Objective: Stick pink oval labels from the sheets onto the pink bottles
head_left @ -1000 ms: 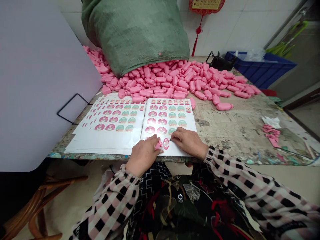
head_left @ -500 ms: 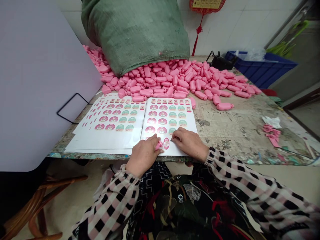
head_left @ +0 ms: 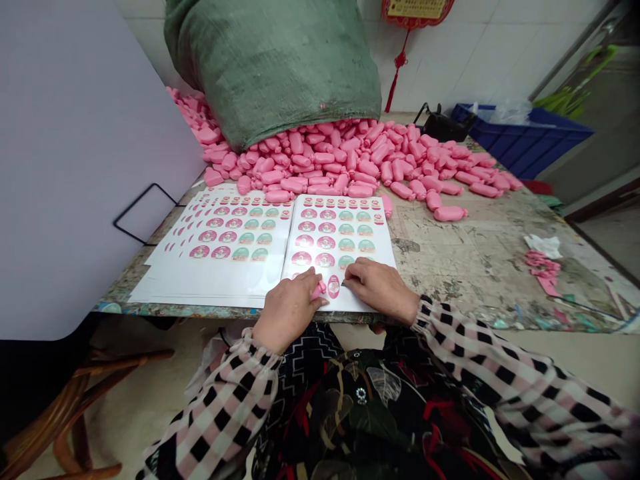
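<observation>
The left hand [head_left: 287,310] rests at the near edge of the table [head_left: 475,257], its fingers curled and closed on a small pink piece [head_left: 319,289], pinched between thumb and forefinger so that only its tip shows. Just right of that tip an oval pink sticker [head_left: 333,287] lies on the sheet [head_left: 345,207], below the printed rows and apart from them. The right hand [head_left: 381,287] lies palm down on the same sheet, fingers bent and close together, their tips [head_left: 349,275] at the sticker's right edge; whether they pinch the sticker or only press beside it cannot be told. The sticker sits between the two hands, near the sheet's front edge. The sheet carries rows of round pink and green stickers, and to its left a fanned stack [head_left: 220,267] of like sheets touches it along one side. Behind the sheets a heap of pink pieces [head_left: 360,163] spreads across the table, spilling from under a green sack [head_left: 275,67] that stands on it. A white board [head_left: 75,167] leans at the table's left end. At the far right a blue crate [head_left: 525,137] stands beyond the heap, and some pink scraps [head_left: 543,267] lie well apart from the hands on the worn tabletop. Both sleeves are checked pink, white and black.
</observation>
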`<state>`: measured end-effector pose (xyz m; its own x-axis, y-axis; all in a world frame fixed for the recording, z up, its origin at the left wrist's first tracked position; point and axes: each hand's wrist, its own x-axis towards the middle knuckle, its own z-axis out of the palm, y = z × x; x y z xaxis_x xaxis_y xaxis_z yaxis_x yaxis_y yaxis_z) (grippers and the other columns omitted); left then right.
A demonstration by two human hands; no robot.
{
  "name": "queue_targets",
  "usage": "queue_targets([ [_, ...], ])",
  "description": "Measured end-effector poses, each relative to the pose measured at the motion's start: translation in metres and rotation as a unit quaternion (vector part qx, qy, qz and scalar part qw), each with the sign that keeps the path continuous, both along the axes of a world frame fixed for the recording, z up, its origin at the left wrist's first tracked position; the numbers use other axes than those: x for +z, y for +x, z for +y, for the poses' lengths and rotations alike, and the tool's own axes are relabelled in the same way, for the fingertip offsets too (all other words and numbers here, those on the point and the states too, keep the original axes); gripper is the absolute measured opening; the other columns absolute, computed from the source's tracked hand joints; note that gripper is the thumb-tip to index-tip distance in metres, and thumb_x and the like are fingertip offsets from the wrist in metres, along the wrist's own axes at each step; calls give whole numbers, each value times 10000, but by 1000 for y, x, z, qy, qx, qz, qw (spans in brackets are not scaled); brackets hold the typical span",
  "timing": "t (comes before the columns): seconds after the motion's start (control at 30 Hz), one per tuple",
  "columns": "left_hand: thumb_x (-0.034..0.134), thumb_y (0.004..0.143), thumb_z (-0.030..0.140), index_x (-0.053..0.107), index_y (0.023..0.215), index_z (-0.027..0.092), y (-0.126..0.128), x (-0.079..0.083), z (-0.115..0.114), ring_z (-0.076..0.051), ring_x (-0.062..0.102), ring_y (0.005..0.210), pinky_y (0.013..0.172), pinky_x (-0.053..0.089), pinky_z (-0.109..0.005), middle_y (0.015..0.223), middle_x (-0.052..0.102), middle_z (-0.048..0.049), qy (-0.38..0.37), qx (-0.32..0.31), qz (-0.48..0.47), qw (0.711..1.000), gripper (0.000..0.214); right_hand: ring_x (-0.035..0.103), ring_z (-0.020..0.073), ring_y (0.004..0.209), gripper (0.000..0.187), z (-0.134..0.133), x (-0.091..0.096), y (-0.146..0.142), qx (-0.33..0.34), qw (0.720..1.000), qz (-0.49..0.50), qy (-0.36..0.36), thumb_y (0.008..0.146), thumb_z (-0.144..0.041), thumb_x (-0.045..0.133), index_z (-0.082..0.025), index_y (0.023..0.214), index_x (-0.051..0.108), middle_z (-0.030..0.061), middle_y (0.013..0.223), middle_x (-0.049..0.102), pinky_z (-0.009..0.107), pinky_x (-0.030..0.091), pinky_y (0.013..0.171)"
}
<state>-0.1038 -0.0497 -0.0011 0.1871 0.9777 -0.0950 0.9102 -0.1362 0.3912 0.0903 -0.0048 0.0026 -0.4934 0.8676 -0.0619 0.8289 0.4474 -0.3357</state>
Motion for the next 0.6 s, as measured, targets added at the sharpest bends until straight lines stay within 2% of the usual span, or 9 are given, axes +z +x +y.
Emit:
queue_targets([
  [0.13,591,776,346,556,1171,300,-1,-2,0,-281,562,1042,863,413,-419,1345,481,-53,3,-2,-7,1000,399,529,130,762,158,-9,-7,0,-25,998,44,-23,858,-322,484,-218,838,602,8,850,581,243,314,610],
  [0.27,581,783,358,552,1178,280,-1,-3,0,-289,557,1055,857,417,-417,1342,484,-66,11,-17,1,1000,403,531,125,752,154,-23,-15,-4,-75,994,80,-15,862,-314,471,-219,821,586,-2,841,570,241,321,617],
  [0.43,565,794,355,541,1186,289,0,-2,0,-287,560,1044,845,419,-414,1344,481,-62,8,-15,0,1000,399,543,127,757,170,-35,-19,-7,-94,991,93,-4,876,-319,447,-227,837,585,-2,833,565,241,330,630],
  [0.6,570,787,354,548,1168,299,-1,-1,0,-283,569,1019,817,428,-407,1346,478,-53,0,-10,-1,1000,386,548,137,769,169,-35,-19,-10,-128,987,96,2,875,-329,446,-232,842,581,1,846,566,246,337,641],
])
